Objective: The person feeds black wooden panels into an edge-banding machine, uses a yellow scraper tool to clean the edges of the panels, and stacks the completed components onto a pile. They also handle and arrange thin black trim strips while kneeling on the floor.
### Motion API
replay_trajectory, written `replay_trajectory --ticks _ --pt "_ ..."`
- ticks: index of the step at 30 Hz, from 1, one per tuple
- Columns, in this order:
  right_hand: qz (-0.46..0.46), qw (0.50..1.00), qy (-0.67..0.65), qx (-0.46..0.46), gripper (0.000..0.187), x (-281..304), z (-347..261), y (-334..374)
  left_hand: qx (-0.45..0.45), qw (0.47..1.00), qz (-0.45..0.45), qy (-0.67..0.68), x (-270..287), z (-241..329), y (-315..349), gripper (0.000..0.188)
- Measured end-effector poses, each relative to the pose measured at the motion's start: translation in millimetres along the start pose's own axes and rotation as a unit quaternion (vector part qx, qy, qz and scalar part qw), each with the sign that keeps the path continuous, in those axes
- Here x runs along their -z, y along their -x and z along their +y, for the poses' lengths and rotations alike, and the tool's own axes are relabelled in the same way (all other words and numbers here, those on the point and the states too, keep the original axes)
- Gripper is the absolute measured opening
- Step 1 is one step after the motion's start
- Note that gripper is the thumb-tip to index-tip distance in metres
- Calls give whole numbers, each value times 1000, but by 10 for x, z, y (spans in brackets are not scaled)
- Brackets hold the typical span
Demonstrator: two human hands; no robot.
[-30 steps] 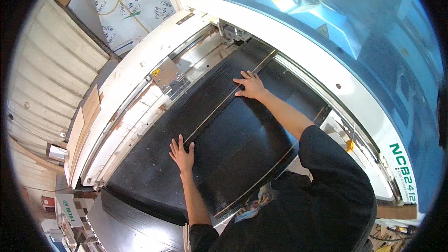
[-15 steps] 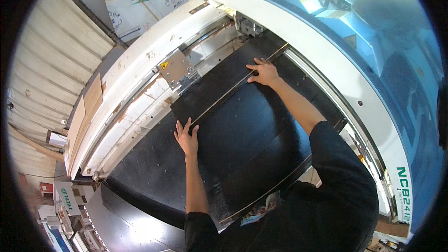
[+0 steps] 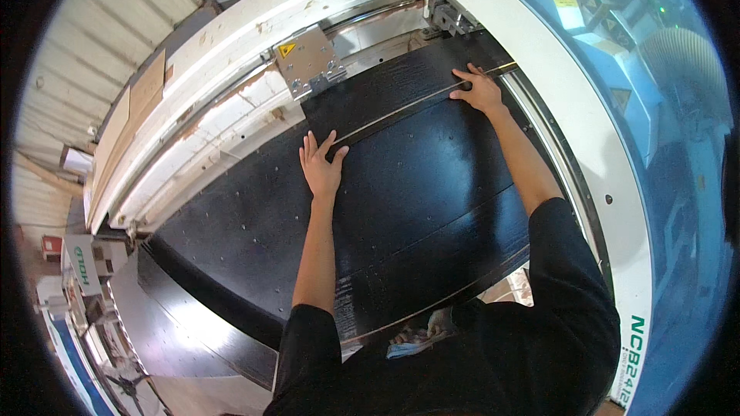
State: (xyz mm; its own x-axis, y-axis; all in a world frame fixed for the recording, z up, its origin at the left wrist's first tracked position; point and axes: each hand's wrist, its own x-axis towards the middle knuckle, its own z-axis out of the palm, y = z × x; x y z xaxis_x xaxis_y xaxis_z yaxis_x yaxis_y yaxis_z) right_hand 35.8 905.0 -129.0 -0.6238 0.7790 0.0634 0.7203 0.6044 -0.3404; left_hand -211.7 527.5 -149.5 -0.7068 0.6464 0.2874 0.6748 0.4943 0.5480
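Note:
A long, narrow black panel (image 3: 393,91) with a pale near edge lies flat on the wide black bed (image 3: 262,208) of a white machine. My left hand (image 3: 321,171) is at the panel's left end, fingers stretched forward and thumb spread beside the pale edge. Toward the right end my right hand (image 3: 482,94) rests on the same edge, its fingers over the panel's top and the thumb on the near side. Both hands have their fingers apart and grip nothing that I can see.
Behind the panel, a metal plate (image 3: 308,62) with a yellow warning sticker sits along a rail. At the right, the machine's white frame (image 3: 609,200) borders a blue translucent cover (image 3: 686,208). A shiny dark surface (image 3: 193,316) adjoins the bed at lower left.
My view has tilted and shifted, so the bed appears higher in the picture. Both hands stay along the panel's near edge; whether the panel slid is hard to make out.

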Motion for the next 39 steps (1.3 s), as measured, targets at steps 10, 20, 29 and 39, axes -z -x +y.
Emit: replay_trajectory --ticks 10,20,29,39 --pt "67 992 -5 -107 126 -582 -413 398 -40 998 58 -1 -46 -12 -20 55" --pt "98 991 -19 -93 130 -574 -499 444 57 990 111 -73 -121 -101 98 98" --pt "107 991 9 -81 122 -598 -427 401 45 991 84 -91 -209 -161 93 94" --pt "118 990 7 -76 120 -608 -446 373 51 990 83 -101 -215 -187 64 95"
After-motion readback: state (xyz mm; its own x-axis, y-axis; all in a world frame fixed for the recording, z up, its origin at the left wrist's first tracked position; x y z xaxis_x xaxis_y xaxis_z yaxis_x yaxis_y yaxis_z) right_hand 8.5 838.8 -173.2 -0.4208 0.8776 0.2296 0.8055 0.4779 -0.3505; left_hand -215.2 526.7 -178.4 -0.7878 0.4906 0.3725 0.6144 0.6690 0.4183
